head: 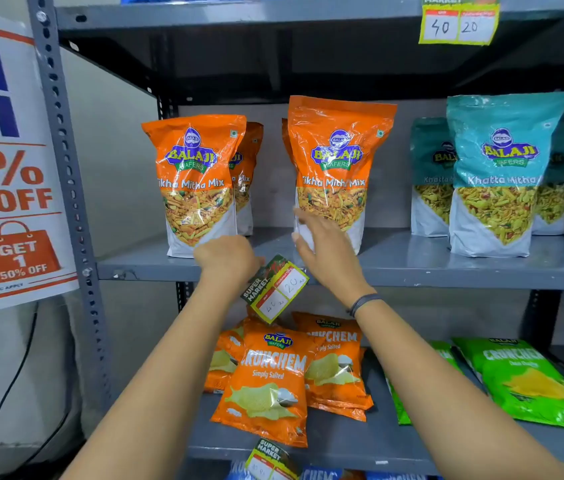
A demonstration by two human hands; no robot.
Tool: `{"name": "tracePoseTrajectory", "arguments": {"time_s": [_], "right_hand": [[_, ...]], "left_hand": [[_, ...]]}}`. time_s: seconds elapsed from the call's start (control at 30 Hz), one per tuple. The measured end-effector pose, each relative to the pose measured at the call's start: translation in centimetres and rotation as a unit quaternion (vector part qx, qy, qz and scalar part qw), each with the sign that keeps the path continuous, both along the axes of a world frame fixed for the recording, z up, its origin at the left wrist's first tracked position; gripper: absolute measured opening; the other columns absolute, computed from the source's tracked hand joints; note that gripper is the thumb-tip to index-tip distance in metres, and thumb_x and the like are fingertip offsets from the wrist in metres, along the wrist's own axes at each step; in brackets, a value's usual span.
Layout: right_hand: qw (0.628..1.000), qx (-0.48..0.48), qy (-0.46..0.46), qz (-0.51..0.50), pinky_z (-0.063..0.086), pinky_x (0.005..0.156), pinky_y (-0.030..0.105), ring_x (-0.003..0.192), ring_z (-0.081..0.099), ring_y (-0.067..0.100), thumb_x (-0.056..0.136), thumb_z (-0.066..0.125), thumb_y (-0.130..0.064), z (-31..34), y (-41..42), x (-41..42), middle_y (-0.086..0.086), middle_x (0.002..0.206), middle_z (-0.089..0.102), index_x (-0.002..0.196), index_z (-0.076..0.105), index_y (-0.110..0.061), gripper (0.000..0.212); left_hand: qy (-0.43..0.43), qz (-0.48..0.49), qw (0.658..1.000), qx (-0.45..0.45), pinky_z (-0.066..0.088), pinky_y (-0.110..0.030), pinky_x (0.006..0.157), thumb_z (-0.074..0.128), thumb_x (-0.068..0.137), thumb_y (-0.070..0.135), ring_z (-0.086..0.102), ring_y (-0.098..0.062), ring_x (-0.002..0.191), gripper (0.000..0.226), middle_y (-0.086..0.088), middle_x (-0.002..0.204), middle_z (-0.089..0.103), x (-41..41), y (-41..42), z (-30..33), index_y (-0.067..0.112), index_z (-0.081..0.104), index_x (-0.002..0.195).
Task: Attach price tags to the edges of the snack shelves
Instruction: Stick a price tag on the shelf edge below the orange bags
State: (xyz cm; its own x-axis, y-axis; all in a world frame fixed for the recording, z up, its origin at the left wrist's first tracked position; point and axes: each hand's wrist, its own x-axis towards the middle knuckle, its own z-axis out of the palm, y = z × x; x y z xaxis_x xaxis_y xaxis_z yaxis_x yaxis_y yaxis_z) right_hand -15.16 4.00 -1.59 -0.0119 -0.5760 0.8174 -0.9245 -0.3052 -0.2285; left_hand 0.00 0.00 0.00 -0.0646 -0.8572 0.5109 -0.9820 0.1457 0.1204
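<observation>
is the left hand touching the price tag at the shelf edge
Touching. The head view shows the left hand with its fingertips pinching the upper left corner of the tilted price tag at the shelf edge.

A tilted yellow-bordered paper price tag (275,289) hung at the front edge of the grey metal middle shelf (412,268), between the left hand (226,256) and the right hand (322,251). On that shelf, two orange mix pouches (197,181) stood left, with more behind them, and teal pouches (498,174) stood to the right. Below, orange crisp packets (270,379) lay on the lower shelf (360,445), green crisp packets (530,382) to their right. Another price tag (459,19) hung from the top shelf edge (239,12), upper right. A white paper discount poster (6,161) sat left of the perforated metal upright (65,168).
</observation>
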Motion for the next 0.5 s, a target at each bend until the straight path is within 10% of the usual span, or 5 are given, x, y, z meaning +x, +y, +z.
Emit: {"name": "tracePoseTrajectory", "arguments": {"time_s": [0.17, 0.27, 0.4, 0.5], "right_hand": [[0.992, 0.119, 0.014, 0.05, 0.046, 0.095, 0.049, 0.113, 0.055, 0.028, 0.093, 0.056, -0.028, -1.4, -1.3, 1.8, 0.006, 0.118, 0.067, 0.126, 0.056, -0.021, 0.034], [0.992, 0.12, 0.005, 0.035, 0.047, 0.094, 0.046, 0.113, 0.055, 0.027, 0.09, 0.06, -0.028, -1.6, -1.9, 2.0, 0.007, 0.118, 0.068, 0.118, 0.064, -0.021, 0.029], [0.989, 0.13, -0.054, 0.053, 0.051, 0.088, 0.039, 0.105, 0.061, 0.025, 0.087, 0.065, -0.025, -1.3, -2.8, 1.8, 0.008, 0.112, 0.071, 0.106, 0.071, -0.017, 0.021], [0.985, 0.146, -0.075, 0.051, 0.046, 0.074, 0.029, 0.098, 0.064, 0.023, 0.085, 0.068, -0.024, -1.1, -3.2, 1.7, 0.007, 0.107, 0.073, 0.1, 0.072, -0.017, 0.017]], "left_hand": [[0.062, -0.118, 0.936, 0.327, 0.046, -0.029, 0.072, 0.06, 0.081, 0.053, 0.056, -0.022, 0.084, 0.041, -0.005, 0.093, 0.057, 1.7, -1.0, -3.1, 0.015, 0.057, 0.095], [0.251, -0.22, 0.889, 0.312, 0.048, -0.038, 0.082, 0.06, 0.089, 0.033, 0.059, -0.028, 0.094, 0.035, -0.013, 0.107, 0.065, 1.6, -1.0, -5.6, 0.005, 0.058, 0.109], [0.436, -0.251, 0.818, 0.278, 0.055, -0.038, 0.072, 0.048, 0.096, 0.025, 0.063, -0.024, 0.074, 0.025, -0.02, 0.094, 0.065, 2.1, -1.1, -6.7, 0.007, 0.06, 0.082], [0.365, -0.244, 0.873, 0.214, 0.054, -0.038, 0.069, 0.047, 0.096, 0.028, 0.064, -0.029, 0.072, 0.032, -0.02, 0.086, 0.067, 2.4, -1.5, -6.2, 0.005, 0.062, 0.08]]}}
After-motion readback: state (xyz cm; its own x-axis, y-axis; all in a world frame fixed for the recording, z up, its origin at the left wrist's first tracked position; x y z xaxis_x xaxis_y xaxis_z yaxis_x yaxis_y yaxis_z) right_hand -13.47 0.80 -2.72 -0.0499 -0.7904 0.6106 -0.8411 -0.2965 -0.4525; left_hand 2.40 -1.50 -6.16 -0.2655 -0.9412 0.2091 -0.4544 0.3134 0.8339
